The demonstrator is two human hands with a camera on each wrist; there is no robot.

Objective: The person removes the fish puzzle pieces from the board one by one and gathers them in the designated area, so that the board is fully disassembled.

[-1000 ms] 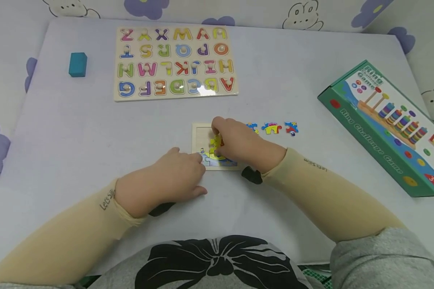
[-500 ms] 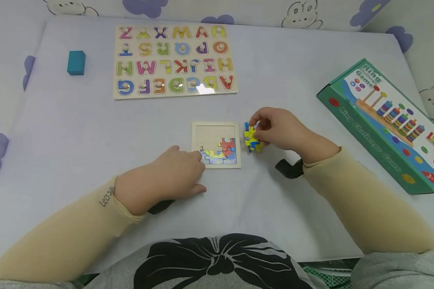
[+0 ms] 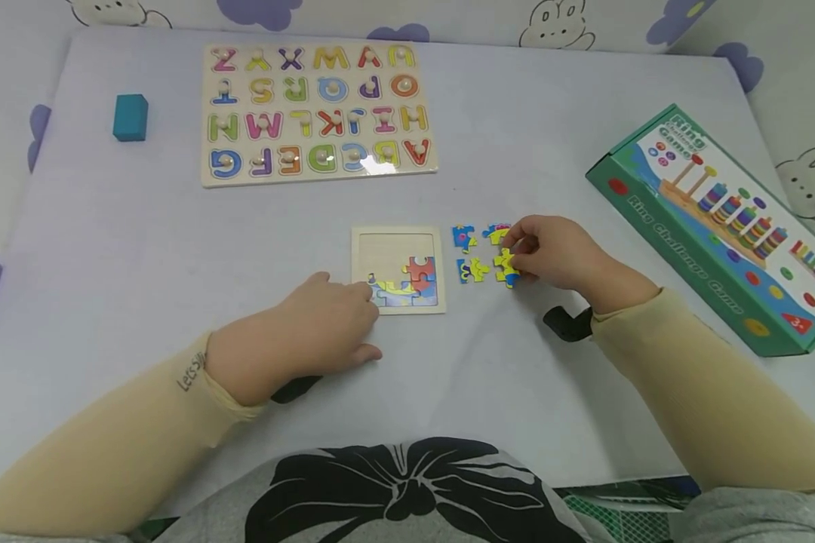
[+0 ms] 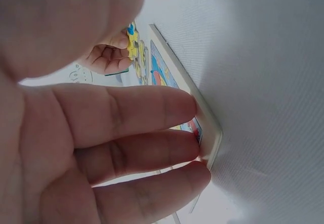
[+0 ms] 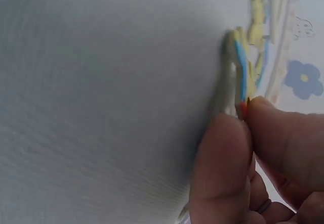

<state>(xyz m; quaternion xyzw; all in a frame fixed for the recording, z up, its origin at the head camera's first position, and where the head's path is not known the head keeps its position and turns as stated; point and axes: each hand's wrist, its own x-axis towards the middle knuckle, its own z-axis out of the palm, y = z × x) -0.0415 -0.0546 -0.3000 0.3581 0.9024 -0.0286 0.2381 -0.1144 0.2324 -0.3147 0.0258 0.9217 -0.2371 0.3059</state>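
Observation:
My right hand [image 3: 553, 253] pinches a yellow-and-blue jigsaw piece [image 3: 505, 264] between thumb and fingertips, close over the table right of a small wooden puzzle tray [image 3: 440, 298]. Its edge shows in the right wrist view, where the thumb and a finger meet on the jigsaw piece [image 5: 242, 75]. Beside it lie loose pieces: a blue-and-yellow piece [image 3: 472, 270], a blue piece [image 3: 463, 237] and a partly covered yellow one [image 3: 496, 232]. Joined pieces [image 3: 421, 283] fill the tray's lower part. My left hand [image 3: 306, 324] rests with extended fingers on the tray's left edge; its fingertips [image 4: 185, 105] touch the frame.
An alphabet peg board [image 3: 321, 181] lies behind the tray. Farther left stands a teal block [image 3: 130, 118]. A green game box [image 3: 706, 234] lies at an angle on the right. The white tabletop [image 3: 109, 249] runs beneath everything.
My right hand has carried the yellow piece out of the tray and past the nearest loose pieces to the right. Red pieces it covered now show in the tray. The left hand stays put.

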